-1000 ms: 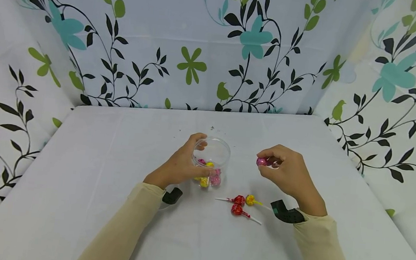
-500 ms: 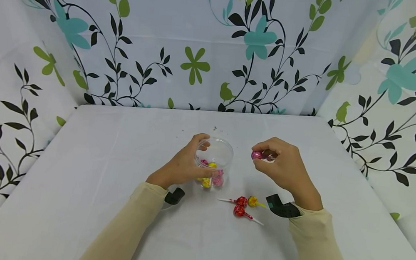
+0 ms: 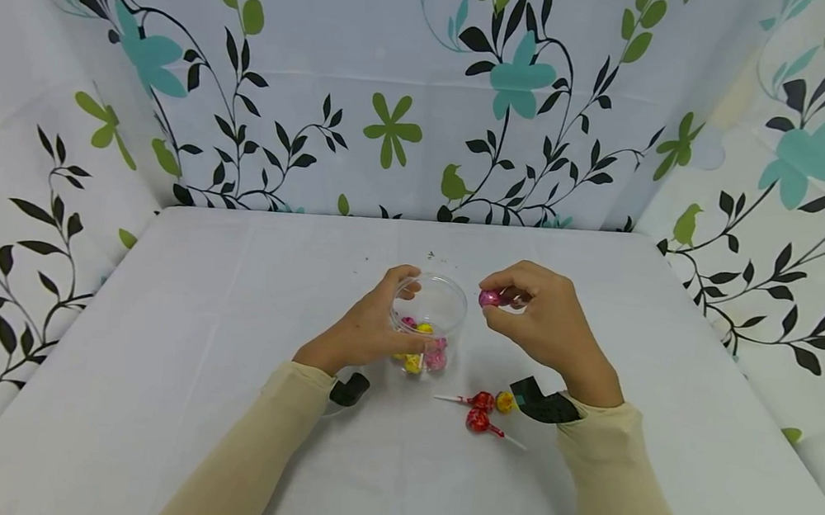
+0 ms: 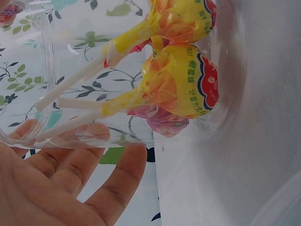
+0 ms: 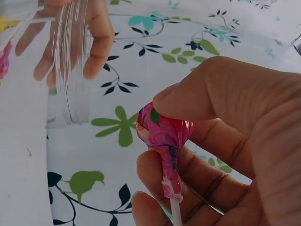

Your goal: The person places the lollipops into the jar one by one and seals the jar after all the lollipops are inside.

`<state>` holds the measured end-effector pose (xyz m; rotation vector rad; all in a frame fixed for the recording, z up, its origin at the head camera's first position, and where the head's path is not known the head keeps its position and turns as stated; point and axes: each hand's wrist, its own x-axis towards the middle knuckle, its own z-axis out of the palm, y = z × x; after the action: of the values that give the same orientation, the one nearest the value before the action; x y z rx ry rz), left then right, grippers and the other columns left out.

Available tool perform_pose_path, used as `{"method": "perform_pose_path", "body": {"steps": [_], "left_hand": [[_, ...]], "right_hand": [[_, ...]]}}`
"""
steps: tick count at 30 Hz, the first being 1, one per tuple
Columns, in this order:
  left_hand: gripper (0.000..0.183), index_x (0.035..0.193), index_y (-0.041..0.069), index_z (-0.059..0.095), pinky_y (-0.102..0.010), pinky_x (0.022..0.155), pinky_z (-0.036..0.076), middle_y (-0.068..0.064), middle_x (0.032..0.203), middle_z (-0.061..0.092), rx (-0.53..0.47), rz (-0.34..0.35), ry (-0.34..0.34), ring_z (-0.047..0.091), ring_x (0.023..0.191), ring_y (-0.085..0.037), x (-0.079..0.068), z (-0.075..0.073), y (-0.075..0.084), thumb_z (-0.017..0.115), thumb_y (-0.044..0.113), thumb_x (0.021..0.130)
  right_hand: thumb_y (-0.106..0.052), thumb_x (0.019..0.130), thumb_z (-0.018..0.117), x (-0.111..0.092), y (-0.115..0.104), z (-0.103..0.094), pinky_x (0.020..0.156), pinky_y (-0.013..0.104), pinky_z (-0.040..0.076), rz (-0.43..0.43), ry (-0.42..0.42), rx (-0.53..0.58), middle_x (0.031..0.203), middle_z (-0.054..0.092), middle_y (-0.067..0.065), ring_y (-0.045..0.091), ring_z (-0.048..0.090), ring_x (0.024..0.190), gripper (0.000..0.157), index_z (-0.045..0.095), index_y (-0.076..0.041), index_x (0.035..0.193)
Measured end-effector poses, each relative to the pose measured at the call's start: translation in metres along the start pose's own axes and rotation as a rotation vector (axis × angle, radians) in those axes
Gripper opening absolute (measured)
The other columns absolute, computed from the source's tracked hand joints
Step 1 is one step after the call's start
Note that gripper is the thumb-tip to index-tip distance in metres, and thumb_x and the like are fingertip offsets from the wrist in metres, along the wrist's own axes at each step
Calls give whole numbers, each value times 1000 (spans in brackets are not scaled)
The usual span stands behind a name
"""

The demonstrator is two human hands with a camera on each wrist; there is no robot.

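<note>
My left hand (image 3: 364, 327) grips a clear plastic jar (image 3: 453, 315) from its left side, fingers behind and thumb in front. Inside the jar are several lollipops; the left wrist view shows yellow-wrapped lollipops (image 4: 181, 82) head down near the base, with a pink one (image 4: 164, 123) behind them. Right of the jar's open rim, my right hand (image 3: 544, 320) holds a pink-wrapped lollipop (image 5: 162, 127) in the air. Its thumb and fingers pinch the candy head, while the white stick points back toward the palm. This lollipop is apart from the jar.
Two red lollipops (image 3: 477, 420) and a yellow lollipop (image 3: 505, 402) lie on the white table (image 3: 390, 487) in front of the right hand. A clear curved edge (image 3: 334, 412) shows beneath the left wrist. Leaf-patterned cloth (image 3: 289, 71) stands behind and at both sides.
My right hand has moved left and slightly away from me, bringing the pink lollipop closer to the jar's rim. The left hand keeps its grip on the jar.
</note>
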<state>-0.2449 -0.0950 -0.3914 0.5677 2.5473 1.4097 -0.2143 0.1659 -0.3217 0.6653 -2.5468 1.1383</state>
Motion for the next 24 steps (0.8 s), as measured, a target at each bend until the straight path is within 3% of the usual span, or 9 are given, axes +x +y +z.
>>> {"method": "perform_pose_path", "body": {"steps": [9, 16, 24], "left_hand": [[102, 159, 27, 25, -65, 115, 37, -4, 159, 47, 1, 0, -5, 42, 146, -28, -1, -1, 1, 90, 42, 82], [99, 158, 32, 25, -65, 116, 36, -3, 160, 46, -10, 6, -14, 42, 147, -26, 0, -1, 1, 89, 40, 82], [98, 158, 31, 25, -63, 116, 36, -1, 160, 46, 1, 18, -14, 43, 146, -22, -1, -2, 0, 88, 39, 83]], "right_hand": [[-2, 85, 78, 4, -7, 10, 79, 39, 57, -28, -7, 21, 100, 73, 0, 16, 66, 88, 18, 79, -9, 102], [-4, 86, 79, 4, -8, 18, 77, 38, 58, -81, 4, 20, 100, 75, 0, 15, 67, 87, 18, 80, -9, 103], [-3, 86, 81, 6, -10, 26, 77, 38, 59, -105, 10, 28, 102, 75, 1, 16, 69, 88, 21, 80, -7, 106]]}}
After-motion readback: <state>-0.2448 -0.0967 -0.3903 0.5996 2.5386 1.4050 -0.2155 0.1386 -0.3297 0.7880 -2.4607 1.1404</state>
